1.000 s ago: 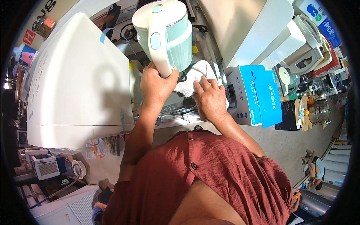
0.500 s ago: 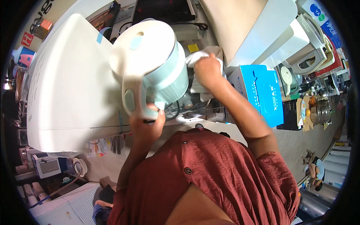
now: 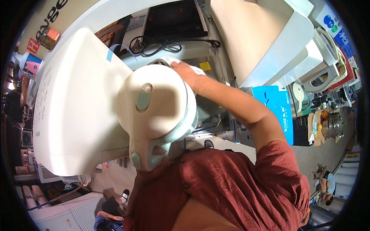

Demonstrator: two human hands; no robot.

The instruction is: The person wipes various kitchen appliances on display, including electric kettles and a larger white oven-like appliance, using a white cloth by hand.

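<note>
Head view: a kettle (image 3: 158, 111) is being held beside a white appliance (image 3: 73, 107).
The left hand (image 3: 156, 169), mostly hidden, is gripping the handle (image 3: 142, 148); the right hand (image 3: 185, 73) is clutching a white cloth (image 3: 198, 70) beyond the lid (image 3: 163, 94). Hard pushing risks twisting the kettle into the appliance.

At centre, one kettle (image 3: 154, 111); one left hand (image 3: 164, 165) at seven o'clock; one right hand (image 3: 186, 74) and one cloth (image 3: 198, 71) at twelve; one plug (image 3: 215, 43) at one; one bright blue box (image 3: 283, 115) at three; one white appliance (image 3: 77, 107) at nine.
</note>
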